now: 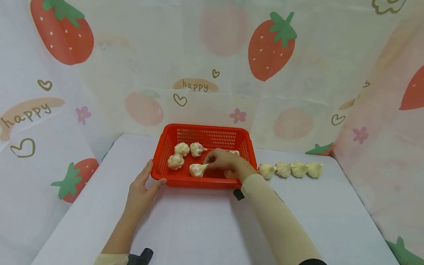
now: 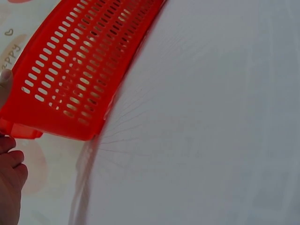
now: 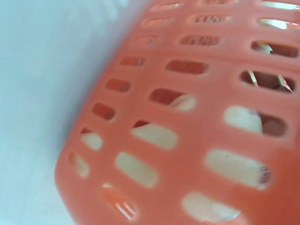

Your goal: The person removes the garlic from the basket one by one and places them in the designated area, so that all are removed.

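Observation:
A red plastic basket with slotted walls stands on the white table and holds several garlic bulbs, among them one at the left. My left hand holds the basket's front left corner, thumb on the front and fingers along the side. In the left wrist view, part of that hand shows beside the rim. Reaching over the front rim, my right hand pinches the stem of a garlic bulb inside. Another bulb is partly hidden behind this hand. Through the slots in the right wrist view, pale shapes show.
To the right of the basket, several garlic bulbs lie in a row on the white tablecloth. A printed strawberry curtain rises behind the table. A small black object lies under my right forearm.

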A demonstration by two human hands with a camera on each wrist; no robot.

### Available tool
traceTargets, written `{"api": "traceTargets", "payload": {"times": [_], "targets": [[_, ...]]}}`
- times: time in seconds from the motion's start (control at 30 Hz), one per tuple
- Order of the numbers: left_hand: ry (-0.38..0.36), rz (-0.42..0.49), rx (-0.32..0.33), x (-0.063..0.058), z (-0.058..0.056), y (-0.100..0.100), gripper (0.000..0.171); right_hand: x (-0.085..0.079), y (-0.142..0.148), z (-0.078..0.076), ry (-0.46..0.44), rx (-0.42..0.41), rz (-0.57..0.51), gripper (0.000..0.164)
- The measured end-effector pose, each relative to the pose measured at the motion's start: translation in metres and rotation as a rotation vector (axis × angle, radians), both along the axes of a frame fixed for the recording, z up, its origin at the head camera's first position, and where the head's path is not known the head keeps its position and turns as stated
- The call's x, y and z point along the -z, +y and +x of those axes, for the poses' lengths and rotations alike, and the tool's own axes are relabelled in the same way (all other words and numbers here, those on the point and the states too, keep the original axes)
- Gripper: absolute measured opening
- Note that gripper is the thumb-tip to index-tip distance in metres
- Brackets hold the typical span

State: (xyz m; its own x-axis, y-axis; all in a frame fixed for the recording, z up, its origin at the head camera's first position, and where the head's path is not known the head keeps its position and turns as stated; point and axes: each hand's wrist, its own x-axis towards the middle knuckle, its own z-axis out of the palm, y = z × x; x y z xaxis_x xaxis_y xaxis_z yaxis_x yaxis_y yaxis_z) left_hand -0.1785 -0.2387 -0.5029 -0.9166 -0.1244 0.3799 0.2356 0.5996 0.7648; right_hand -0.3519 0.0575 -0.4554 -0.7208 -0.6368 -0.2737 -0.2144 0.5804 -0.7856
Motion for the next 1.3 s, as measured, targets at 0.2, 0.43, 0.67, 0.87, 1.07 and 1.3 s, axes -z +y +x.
{"api": "traceTargets", "payload": {"times": [0.2,0.43,0.67,0.87,1.07,1.3], "targets": [[0.014,0.0,0.003,0.0,0.0,0.0,0.086,-0.011,0.0,0.0,0.22,-0.037,0.032,0.006],[0.003,0.006,0.008,0.001,-0.001,0.0,0.086,-0.025,0.005,0.011,0.321,0.041,-0.01,0.007],[-0.015,0.006,-0.007,0.001,0.0,0.001,0.086,-0.034,0.014,0.028,0.382,0.104,-0.077,0.009],[-0.014,-0.001,-0.001,-0.001,0.001,0.001,0.087,-0.041,0.021,0.044,0.424,0.145,-0.158,0.011],[-0.011,0.001,0.003,0.0,0.001,0.0,0.087,-0.046,0.026,0.06,0.51,0.272,-0.235,0.016],[-0.019,0.01,0.006,0.001,0.001,0.0,0.087,-0.047,0.032,0.078,0.595,0.405,-0.377,0.017]]}}
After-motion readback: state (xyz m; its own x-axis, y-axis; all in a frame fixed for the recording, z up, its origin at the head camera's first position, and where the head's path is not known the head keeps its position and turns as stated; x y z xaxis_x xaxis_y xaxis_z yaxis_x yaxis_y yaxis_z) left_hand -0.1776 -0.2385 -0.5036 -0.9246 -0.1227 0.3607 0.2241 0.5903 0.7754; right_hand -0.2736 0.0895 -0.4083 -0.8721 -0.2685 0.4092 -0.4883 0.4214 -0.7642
